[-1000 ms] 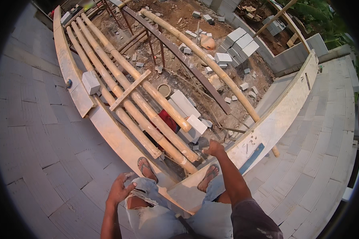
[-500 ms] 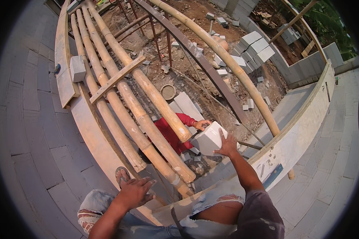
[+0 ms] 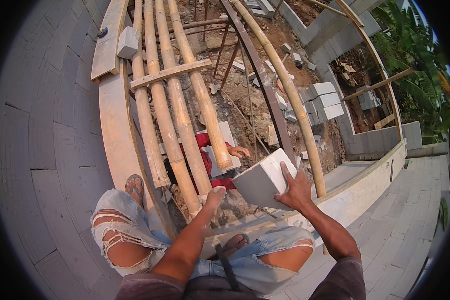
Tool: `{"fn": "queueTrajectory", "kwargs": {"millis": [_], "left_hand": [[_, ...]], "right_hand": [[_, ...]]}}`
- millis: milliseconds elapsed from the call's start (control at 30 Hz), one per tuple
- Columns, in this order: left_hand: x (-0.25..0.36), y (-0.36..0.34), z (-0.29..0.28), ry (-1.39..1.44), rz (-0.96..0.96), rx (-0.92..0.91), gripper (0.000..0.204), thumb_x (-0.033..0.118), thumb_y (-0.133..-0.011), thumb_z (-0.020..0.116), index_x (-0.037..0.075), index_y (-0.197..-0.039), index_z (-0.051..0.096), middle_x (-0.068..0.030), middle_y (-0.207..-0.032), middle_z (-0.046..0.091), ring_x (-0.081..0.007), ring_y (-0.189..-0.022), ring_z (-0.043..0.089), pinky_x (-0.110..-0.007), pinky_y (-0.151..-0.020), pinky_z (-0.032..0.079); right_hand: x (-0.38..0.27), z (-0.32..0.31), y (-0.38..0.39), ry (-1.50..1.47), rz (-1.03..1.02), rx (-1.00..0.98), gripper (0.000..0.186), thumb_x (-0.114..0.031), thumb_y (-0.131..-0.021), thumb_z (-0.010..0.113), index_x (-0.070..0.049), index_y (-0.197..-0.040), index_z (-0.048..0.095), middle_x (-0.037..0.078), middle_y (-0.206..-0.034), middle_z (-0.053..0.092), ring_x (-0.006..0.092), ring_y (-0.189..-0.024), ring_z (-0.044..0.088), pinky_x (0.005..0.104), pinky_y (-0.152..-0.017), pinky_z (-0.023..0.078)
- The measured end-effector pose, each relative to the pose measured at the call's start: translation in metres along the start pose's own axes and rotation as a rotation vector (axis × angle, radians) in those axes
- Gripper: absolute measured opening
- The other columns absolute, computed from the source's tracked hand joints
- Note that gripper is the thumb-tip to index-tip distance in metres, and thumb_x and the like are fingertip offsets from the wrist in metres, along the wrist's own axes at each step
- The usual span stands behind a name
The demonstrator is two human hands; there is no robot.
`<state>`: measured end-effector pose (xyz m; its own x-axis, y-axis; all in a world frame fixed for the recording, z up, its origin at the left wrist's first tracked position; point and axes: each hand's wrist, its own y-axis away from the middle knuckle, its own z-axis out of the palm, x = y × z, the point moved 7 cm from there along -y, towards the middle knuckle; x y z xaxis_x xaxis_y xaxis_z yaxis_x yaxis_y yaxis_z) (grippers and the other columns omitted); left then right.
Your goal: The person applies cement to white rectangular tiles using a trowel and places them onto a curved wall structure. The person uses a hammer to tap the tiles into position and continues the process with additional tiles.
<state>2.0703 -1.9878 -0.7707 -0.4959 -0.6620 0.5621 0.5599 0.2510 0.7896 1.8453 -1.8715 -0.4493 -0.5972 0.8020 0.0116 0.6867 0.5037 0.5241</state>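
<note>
A large pale concrete block (image 3: 257, 182) is tilted in the air over the gap in front of me. My right hand (image 3: 296, 190) grips its right edge, fingers spread across the white top face. Left of the block, over the ends of the bamboo poles, is my left hand (image 3: 214, 197). It is apart from the block, and its finger shape is hard to make out. Below, a co-worker in red sleeves (image 3: 203, 140) reaches up with an open hand (image 3: 239, 151) beside the block's far side, not visibly on it. The bamboo poles (image 3: 180, 112) partly hide this person.
A small block (image 3: 128, 42) sits on the board at the left. A wooden crosspiece (image 3: 171, 74) spans the poles. A dark metal beam (image 3: 257, 65) and a long bamboo pole (image 3: 290, 92) cross ahead. Stacked blocks (image 3: 325, 102) stand on the ground below. My sandalled foot (image 3: 134, 185) rests on the ledge.
The block has come nearer to me in my right hand. The co-worker's hand has come off it. My left hand has moved forward and right, toward the block. My view has shifted.
</note>
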Motion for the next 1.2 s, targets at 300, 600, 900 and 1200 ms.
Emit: {"fn": "queueTrajectory", "kwargs": {"millis": [300,600,900,1200], "left_hand": [[-0.08,-0.008,0.12,0.433,-0.434,0.093,0.087,0.074,-0.092,0.038,0.005,-0.146,0.043,-0.0153,-0.141,0.052,-0.0275,-0.126,0.052,-0.042,-0.102,0.042],[0.016,0.002,0.098,0.935,-0.039,-0.175,0.087,0.076,-0.094,0.032,0.011,-0.153,0.032,-0.0093,-0.152,0.041,-0.0268,-0.137,0.041,-0.045,-0.112,0.035],[0.256,0.018,-0.179,-0.211,0.334,0.877,0.094,0.08,-0.091,0.028,-0.004,-0.11,0.065,-0.0268,-0.111,0.066,-0.043,-0.11,0.06,-0.052,-0.098,0.042],[0.36,0.029,-0.417,-0.419,0.11,1.134,0.101,0.086,-0.084,0.033,-0.001,-0.126,0.062,-0.0227,-0.127,0.062,-0.0387,-0.125,0.054,-0.05,-0.106,0.038]], "right_hand": [[-0.06,-0.226,0.205,0.347,-0.111,0.075,0.117,-0.039,-0.059,0.088,-0.005,-0.153,0.027,0.029,-0.141,0.037,0.0454,-0.129,0.04,0.0545,-0.105,0.036],[0.018,-0.303,0.245,-0.083,0.135,0.161,0.113,-0.043,-0.067,0.089,0.004,-0.15,0.031,0.027,-0.151,0.039,0.0428,-0.142,0.035,0.0488,-0.116,0.03],[0.09,-0.151,0.061,-1.269,0.015,0.452,0.104,-0.034,-0.063,0.078,-0.002,-0.15,0.031,0.022,-0.132,0.049,0.0349,-0.12,0.052,0.0454,-0.097,0.045],[-0.099,-0.026,-0.241,-1.64,-0.279,0.018,0.076,-0.04,-0.084,0.068,0.0,-0.143,0.04,0.016,-0.126,0.058,0.0252,-0.109,0.062,0.038,-0.09,0.054]]}}
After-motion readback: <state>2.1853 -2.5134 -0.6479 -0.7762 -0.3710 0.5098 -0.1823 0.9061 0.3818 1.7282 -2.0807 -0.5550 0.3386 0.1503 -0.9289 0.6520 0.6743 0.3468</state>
